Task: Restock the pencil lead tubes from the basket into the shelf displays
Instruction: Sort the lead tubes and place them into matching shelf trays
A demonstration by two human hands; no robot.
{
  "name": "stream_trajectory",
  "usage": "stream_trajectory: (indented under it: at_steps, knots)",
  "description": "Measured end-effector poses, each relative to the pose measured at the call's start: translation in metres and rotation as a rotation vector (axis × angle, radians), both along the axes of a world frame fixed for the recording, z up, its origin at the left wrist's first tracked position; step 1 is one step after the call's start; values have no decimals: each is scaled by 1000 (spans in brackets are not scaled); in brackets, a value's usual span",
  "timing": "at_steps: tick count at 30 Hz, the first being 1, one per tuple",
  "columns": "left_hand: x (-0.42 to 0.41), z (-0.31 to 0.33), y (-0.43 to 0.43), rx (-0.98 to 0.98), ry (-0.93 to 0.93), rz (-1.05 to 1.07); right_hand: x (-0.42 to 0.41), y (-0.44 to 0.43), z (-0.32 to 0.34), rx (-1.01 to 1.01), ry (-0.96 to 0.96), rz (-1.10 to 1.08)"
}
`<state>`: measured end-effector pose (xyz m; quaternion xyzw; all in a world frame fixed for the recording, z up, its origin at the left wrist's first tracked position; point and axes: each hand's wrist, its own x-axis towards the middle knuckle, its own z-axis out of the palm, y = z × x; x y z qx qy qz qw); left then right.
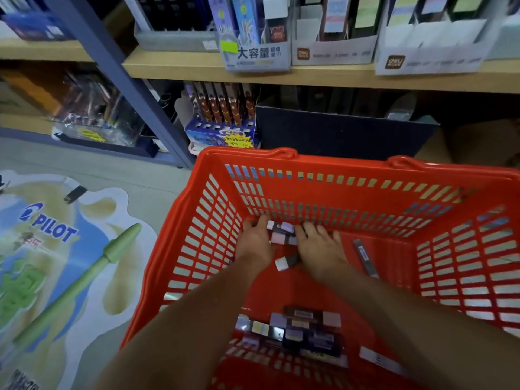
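Note:
Both my hands reach down into the red plastic basket (365, 170). My left hand (254, 243) and my right hand (320, 249) lie side by side at the far end of the basket floor, with a small cluster of pencil lead tubes (281, 233) gathered between them. The tubes are dark with pale pink, lilac or white caps. One white-capped tube (285, 263) lies under the edge of my right hand. A larger pile of tubes (295, 330) rests at the near end of the basket. A single dark tube (365, 258) lies to the right.
Wooden shelves (309, 76) run across the top, holding cardboard display boxes (256, 54) of stationery. A blue display box of pens (222, 128) stands on the lower level behind the basket. A grey-blue shelf post (135, 88) slants at left. A printed floor sticker (56, 249) covers the floor at left.

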<state>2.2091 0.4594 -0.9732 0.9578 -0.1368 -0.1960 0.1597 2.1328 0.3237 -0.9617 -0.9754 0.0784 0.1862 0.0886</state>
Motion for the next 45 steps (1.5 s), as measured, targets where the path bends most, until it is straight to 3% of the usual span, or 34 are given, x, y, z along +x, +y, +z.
stream_trajectory:
  at_steps: [8,12,18,24,28,32,38,43,45]
  knots:
    - [-5,15,4,-160,247,-60,-1,0,1,110,121,38]
    - [-6,26,9,-35,358,-73,-10,18,6,-37,201,-1]
    - [-16,41,11,60,429,-18,-27,13,3,-10,70,63]
    - [-20,40,6,-29,597,118,-38,11,4,181,34,-136]
    - [-20,30,2,-145,485,270,-34,16,7,209,113,-145]
    - [-16,23,-5,-37,288,148,-30,12,16,274,154,-292]
    - [-11,22,-19,121,170,37,-30,-23,26,527,138,-612]
    - [-10,52,-23,-118,354,-86,-28,-19,54,1110,162,-901]
    - [-7,82,-23,-181,373,-140,-22,-14,69,1228,79,-956]
